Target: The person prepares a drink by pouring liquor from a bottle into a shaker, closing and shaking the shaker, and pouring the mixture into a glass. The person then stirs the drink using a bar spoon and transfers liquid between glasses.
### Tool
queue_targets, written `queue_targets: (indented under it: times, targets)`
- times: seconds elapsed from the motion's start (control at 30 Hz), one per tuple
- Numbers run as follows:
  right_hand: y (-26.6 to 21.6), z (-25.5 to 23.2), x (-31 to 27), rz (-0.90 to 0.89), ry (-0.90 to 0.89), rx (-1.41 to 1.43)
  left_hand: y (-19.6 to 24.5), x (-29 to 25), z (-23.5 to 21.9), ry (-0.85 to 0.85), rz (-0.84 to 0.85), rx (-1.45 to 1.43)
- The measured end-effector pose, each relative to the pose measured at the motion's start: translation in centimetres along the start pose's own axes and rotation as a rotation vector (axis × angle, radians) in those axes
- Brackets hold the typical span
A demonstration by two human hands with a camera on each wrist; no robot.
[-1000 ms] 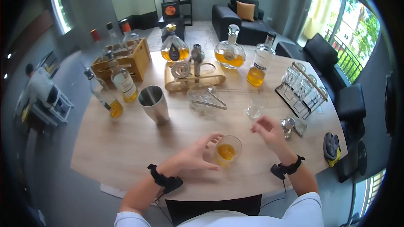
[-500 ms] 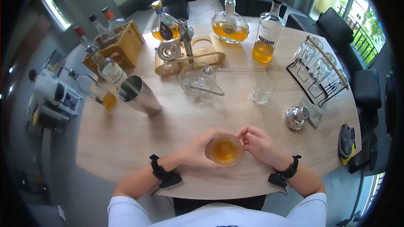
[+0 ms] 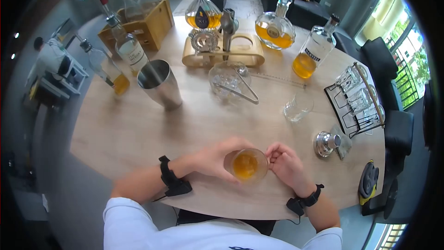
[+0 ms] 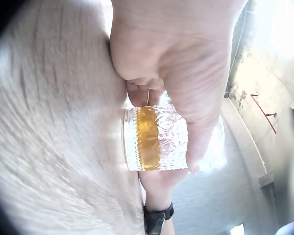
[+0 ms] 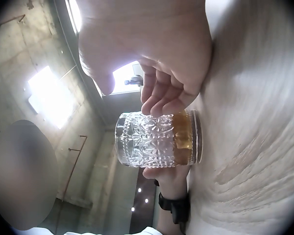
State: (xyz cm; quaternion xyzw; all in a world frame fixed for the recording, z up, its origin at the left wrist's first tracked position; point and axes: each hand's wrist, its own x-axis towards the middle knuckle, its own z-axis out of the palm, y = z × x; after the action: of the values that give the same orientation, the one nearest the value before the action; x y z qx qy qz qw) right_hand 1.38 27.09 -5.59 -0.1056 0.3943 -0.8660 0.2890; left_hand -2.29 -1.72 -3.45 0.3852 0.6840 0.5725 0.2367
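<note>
My left hand [image 3: 213, 158] grips a clear tumbler [image 3: 245, 165] of amber drink near the front of the table. Ice shows in the drink from above. In the left wrist view the thumb lies along the upper side of the tumbler's patterned wall [image 4: 171, 139]. On its other side is my right hand [image 3: 286, 166], fingers loosely curled and holding nothing. In the right wrist view its fingertips [image 5: 159, 108] are right at the glass. The tumbler's base sits at the tabletop [image 5: 250, 127].
Ahead stand a metal shaker tin [image 3: 162, 85], a glass ice bowl [image 3: 226, 90] with tongs, and an empty glass [image 3: 297, 109]. A shaker top [image 3: 326, 144] and a glass rack [image 3: 356, 99] are at right. Several bottles, a wooden crate [image 3: 159, 25] and a bamboo stand [image 3: 194, 60] line the back.
The left hand, loosely around the tumbler at first, has closed on it. My right hand has come down and inward to the glass's right side. The head view has shifted.
</note>
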Motion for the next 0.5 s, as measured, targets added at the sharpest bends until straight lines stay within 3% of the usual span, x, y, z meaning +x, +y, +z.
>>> queue_targets:
  times: [0.43,0.5]
  targets:
    - [0.1,-0.5,-0.3,0.072,-0.002,-0.093,-0.4,0.1,0.4,-0.015,-0.021,-0.028]
    - [0.1,0.0,-0.2,0.02,-0.007,-0.097,-0.7,-0.3,0.7,0.001,-0.057,-0.079]
